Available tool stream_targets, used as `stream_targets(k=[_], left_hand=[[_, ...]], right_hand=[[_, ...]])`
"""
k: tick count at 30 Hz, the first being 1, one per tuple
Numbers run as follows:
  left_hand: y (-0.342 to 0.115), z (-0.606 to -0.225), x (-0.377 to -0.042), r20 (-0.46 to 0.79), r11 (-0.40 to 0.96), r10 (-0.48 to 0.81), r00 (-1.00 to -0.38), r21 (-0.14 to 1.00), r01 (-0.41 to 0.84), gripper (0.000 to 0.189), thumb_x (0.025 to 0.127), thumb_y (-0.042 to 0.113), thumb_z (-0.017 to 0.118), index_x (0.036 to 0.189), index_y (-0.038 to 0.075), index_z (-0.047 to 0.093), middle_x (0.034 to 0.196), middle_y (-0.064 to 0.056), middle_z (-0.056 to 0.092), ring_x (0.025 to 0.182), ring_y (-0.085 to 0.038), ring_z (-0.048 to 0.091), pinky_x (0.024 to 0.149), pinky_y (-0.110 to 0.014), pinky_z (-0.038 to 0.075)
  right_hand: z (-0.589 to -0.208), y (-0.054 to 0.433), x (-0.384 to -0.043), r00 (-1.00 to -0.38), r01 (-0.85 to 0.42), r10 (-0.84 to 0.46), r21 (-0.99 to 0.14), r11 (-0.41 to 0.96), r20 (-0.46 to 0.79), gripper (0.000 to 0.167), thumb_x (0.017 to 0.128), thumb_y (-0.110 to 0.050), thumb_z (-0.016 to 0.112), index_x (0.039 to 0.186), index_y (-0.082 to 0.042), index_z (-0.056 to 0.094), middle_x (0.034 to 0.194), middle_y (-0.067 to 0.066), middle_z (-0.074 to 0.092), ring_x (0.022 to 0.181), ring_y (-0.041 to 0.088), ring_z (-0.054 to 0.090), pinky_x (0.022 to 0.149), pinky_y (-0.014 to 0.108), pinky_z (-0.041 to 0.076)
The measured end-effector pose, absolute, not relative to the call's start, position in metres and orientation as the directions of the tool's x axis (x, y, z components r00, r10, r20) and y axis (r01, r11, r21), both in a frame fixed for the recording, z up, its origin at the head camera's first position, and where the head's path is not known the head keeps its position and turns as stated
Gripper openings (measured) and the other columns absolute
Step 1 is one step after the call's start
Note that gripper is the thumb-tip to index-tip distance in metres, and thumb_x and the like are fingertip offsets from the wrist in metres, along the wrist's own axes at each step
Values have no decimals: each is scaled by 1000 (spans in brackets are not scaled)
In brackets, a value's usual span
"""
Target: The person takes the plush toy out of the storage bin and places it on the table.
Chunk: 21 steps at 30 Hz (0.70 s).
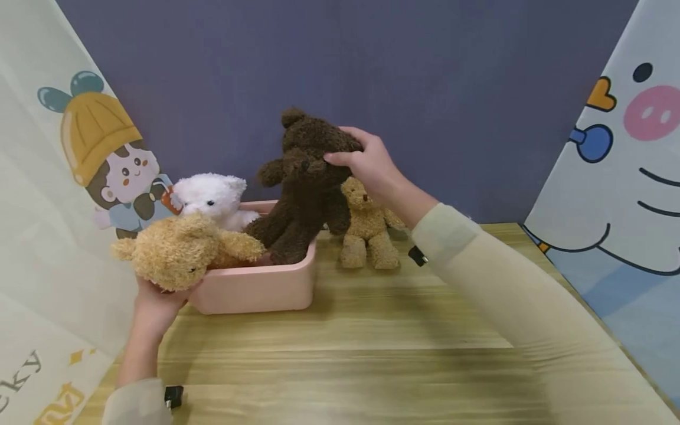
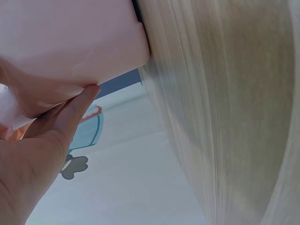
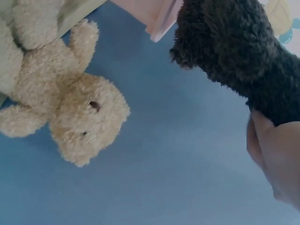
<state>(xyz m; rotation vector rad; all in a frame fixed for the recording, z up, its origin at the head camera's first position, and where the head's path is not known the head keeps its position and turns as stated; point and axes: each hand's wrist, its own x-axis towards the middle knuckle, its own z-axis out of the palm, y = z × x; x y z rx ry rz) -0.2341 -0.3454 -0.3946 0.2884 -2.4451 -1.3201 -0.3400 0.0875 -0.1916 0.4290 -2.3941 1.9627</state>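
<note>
My right hand [image 1: 372, 162] grips a dark brown teddy bear [image 1: 313, 195] by the side of its head. The bear tilts upright, its legs inside the pink bin [image 1: 255, 289] at the right end. In the right wrist view, the fingers pinch the dark fur [image 3: 229, 47]. My left hand [image 1: 159, 304] holds the bin's left end, its fingers against the outer wall [image 2: 70, 61] in the left wrist view. A golden teddy bear [image 1: 175, 251] slumps over the bin's front left rim, above that hand. Behind it, a white plush bear [image 1: 212, 198] sits in the bin.
A small tan teddy bear [image 1: 369, 230] sits on the wooden table [image 1: 372, 354] right of the bin, against the grey-blue back panel [image 1: 451, 88]. Printed cartoon panels stand at both sides, a capped child [image 1: 124, 171] at left and a pig-nosed figure [image 1: 637, 177] at right.
</note>
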Motion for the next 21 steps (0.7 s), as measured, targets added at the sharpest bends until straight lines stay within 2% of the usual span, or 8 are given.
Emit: stream_targets(k=[3, 4, 7, 10, 11, 16, 18, 21], left_hand=[[-344, -394, -234, 221, 564, -329, -918, 826, -3, 107, 94, 23, 83, 164, 21, 2, 159, -19, 35, 105, 10, 47, 73, -9, 53], [-344, -394, -234, 222, 564, -327, -919, 826, -1, 106, 94, 22, 83, 163, 21, 2, 159, -19, 35, 106, 9, 47, 73, -9, 53], [-344, -396, -234, 220, 562, -328, -919, 827, -2, 107, 94, 23, 83, 164, 23, 1, 160, -18, 34, 108, 8, 46, 73, -8, 53], [-343, -401, -234, 228, 553, -328, -917, 833, 9, 108, 94, 21, 84, 163, 24, 2, 160, -16, 33, 110, 6, 46, 74, -8, 52], [-343, -402, -233, 235, 562, -330, -914, 827, 10, 108, 93, 22, 84, 163, 24, 2, 160, -16, 33, 110, 5, 46, 74, -7, 51], [-346, -398, -233, 227, 578, -344, -911, 816, -14, 108, 94, 27, 83, 164, 25, 0, 163, -20, 33, 124, -20, 54, 71, -5, 48], [-346, -395, -236, 212, 564, -336, -918, 825, -16, 109, 95, 28, 82, 165, 27, -2, 165, -23, 31, 130, -29, 52, 72, -5, 49], [-348, -394, -238, 195, 507, -318, -928, 862, 8, 109, 95, 26, 81, 164, 32, -3, 167, -25, 27, 130, -24, 54, 75, -7, 54]], right_hand=[[-190, 101, -340, -972, -199, -154, -972, 122, 180, 73, 103, -21, 73, 165, -33, 38, 179, -9, 13, 167, 20, 19, 128, 47, 40], [-190, 105, -340, -974, -194, -137, -977, 94, 180, 73, 103, -18, 72, 166, -32, 37, 179, -8, 12, 158, 21, 37, 125, 46, 44], [-189, 118, -335, -978, -177, -108, -983, -45, 181, 72, 105, -10, 67, 166, -30, 36, 180, -5, 11, 145, 21, 52, 121, 51, 48], [-188, 133, -327, -974, -169, -116, -968, -186, 192, 69, 105, -2, 63, 164, -29, 39, 176, 0, 23, 131, 24, 60, 116, 55, 51], [-186, 139, -324, -973, -166, -122, -962, -218, 196, 68, 105, -1, 63, 163, -29, 40, 174, 2, 28, 144, 26, 53, 115, 55, 52], [-170, 174, -309, -961, -202, -137, -950, -239, 239, 61, 105, -4, 64, 158, -29, 49, 161, 5, 45, 138, 27, 54, 94, 42, 62], [-165, 192, -305, -959, -215, -134, -951, -224, 249, 59, 104, -5, 64, 156, -29, 51, 162, 3, 44, 139, 26, 53, 97, 45, 59], [-160, 214, -303, -954, -244, -139, -959, -145, 264, 60, 105, -6, 63, 157, -31, 50, 165, 1, 40, 146, 27, 47, 109, 53, 52]])
